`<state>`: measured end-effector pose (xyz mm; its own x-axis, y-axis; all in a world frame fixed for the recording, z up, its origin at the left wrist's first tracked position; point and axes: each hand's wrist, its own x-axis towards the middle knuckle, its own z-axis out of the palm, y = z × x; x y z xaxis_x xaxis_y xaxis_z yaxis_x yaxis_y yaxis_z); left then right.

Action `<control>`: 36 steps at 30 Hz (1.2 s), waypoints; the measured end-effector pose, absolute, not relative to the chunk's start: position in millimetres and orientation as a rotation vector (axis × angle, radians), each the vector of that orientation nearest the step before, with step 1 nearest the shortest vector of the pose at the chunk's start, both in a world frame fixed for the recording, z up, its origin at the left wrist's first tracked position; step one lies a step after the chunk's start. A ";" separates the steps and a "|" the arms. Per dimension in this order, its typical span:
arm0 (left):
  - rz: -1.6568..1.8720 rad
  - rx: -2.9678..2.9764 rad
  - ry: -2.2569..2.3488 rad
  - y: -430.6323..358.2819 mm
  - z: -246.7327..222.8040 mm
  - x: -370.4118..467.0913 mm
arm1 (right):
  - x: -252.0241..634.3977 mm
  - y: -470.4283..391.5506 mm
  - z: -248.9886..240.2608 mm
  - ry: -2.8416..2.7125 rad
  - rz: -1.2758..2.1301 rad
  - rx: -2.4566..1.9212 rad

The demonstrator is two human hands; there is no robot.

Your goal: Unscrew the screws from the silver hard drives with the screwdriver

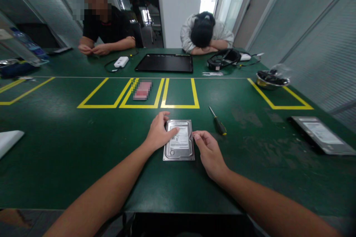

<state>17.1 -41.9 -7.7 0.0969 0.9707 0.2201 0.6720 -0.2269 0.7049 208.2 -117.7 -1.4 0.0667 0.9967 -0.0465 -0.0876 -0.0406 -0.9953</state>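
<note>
Here at the near middle of the green tabletop (111,133) lies the hard drive (182,152), label side up, and both hands are on the job! The left hand (159,133) comes in from the left side, partly open, its thumb resting across the label and its fingers curled round the far left edge. Over on the other side, the right hand (208,150) is nearly closed, thumb and forefinger drawn together right at the drive's right edge; whether anything is pinched between them, I cannot tell.

Just beyond that right hand lies the screwdriver (219,124), its dark handle towards us, its shaft pointing away. Farther right, a second drive (322,135) lies flat, well apart from the first. Up ahead, yellow tape outlines (180,106) mark the surface, and behind them sits a flat black panel (165,63). A metal bowl (271,84) holds dark items at the far right.
</note>
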 end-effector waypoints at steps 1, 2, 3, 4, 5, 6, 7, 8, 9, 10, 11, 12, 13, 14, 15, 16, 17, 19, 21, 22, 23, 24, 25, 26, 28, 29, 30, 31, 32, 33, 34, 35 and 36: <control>0.996 1.973 1.617 -42.6 -5.9 17.8 | 208.7 -116.9 -0.7 -1.086 1.219 -1.212; 1.073 1.993 1.630 -43.9 -3.2 18.5 | 209.4 -116.0 0.0 -1.100 1.202 -1.218; 1.157 2.015 1.640 -45.7 0.4 19.2 | 210.2 -115.1 0.6 -1.118 1.181 -1.224; 1.235 2.045 1.638 -48.1 4.5 20.0 | 211.2 -114.0 1.3 -1.137 1.157 -1.228; 1.296 2.089 1.613 -51.1 8.9 20.7 | 212.2 -112.9 2.0 -1.153 1.137 -1.230; 1.329 2.145 1.564 -54.5 13.2 21.5 | 213.1 -111.8 2.8 -1.165 1.124 -1.230; 1.335 2.213 1.496 -58.1 17.1 22.3 | 214.0 -111.0 3.7 -1.173 1.120 -1.228; 1.314 2.286 1.421 -61.7 20.2 23.2 | 214.7 -110.3 4.8 -1.177 1.121 -1.224; 1.272 2.351 1.354 -65.2 22.6 24.2 | 215.2 -110.0 6.0 -1.181 1.127 -1.220; 1.218 2.406 1.301 -68.2 24.0 25.1 | 215.6 -110.1 7.3 -1.187 1.133 -1.214; 1.163 2.451 1.259 -70.9 24.6 26.1 | 215.8 -110.5 8.8 -1.197 1.139 -1.207; 1.118 2.485 1.230 -73.0 24.5 27.0 | 215.9 -111.3 10.2 -1.207 1.142 -1.199; 1.084 2.510 1.209 -74.6 23.8 27.9 | 215.8 -112.3 11.6 -1.220 1.144 -1.190; 1.064 2.531 1.189 -75.8 22.7 28.7 | 215.7 -113.4 12.9 -1.235 1.143 -1.180; 1.056 2.548 1.170 -76.6 21.5 29.4 | 215.4 -114.6 14.0 -1.250 1.140 -1.171; 1.058 2.564 1.152 -77.2 20.3 30.1 | 215.2 -115.7 14.8 -1.267 1.136 -1.161; 1.071 2.579 1.135 -77.7 19.3 30.9 | 215.1 -116.5 15.4 -1.283 1.134 -1.152; 1.139 2.612 1.085 -78.1 18.2 32.4 | 215.2 -117.2 15.8 -1.306 1.141 -1.137; 1.252 2.640 1.021 -78.1 18.4 34.0 | 215.8 -116.4 15.4 -1.313 1.166 -1.127; 1.315 2.649 0.981 -77.9 18.9 34.8 | 216.3 -115.6 15.0 -1.307 1.184 -1.119; 1.369 2.655 0.942 -77.7 19.5 35.6 | 216.9 -114.6 14.5 -1.298 1.208 -1.107; 1.413 2.658 0.906 -77.6 20.0 36.4 | 217.6 -113.6 13.9 -1.283 1.235 -1.092; 1.449 2.658 0.878 -77.6 20.5 37.3 | 218.2 -112.6 13.4 -1.267 1.264 -1.074; 1.475 2.656 0.856 -77.7 20.8 38.0 | 218.8 -111.8 13.0 -1.251 1.291 -1.056; 1.497 2.642 0.836 -78.6 20.9 39.5 | 219.7 -110.8 12.6 -1.226 1.334 -1.027; 1.505 2.633 0.832 -79.2 20.6 40.2 | 220.1 -110.7 12.5 -1.215 1.349 -1.013; 1.508 2.623 0.829 -80.0 20.2 40.8 | 220.2 -110.7 12.5 -1.204 1.362 -1.000; 1.509 2.616 0.827 -80.7 19.8 41.3 | 220.3 -110.8 12.4 -1.192 1.376 -0.988; 1.511 2.610 0.824 -81.3 19.3 41.7 | 220.3 -111.1 12.4 -1.176 1.390 -0.976; 1.513 2.605 0.824 -81.9 18.9 42.0 | 220.3 -111.5 12.3 -1.160 1.408 -0.964; 1.514 2.602 0.823 -82.3 18.5 42.2 | 220.2 -111.9 12.3 -1.146 1.426 -0.952; 1.513 2.601 0.823 -82.5 18.2 42.4 | 220.1 -112.4 12.2 -1.135 1.442 -0.943; 1.508 2.600 0.823 -82.7 18.0 42.5 | 220.1 -112.7 12.2 -1.128 1.456 -0.935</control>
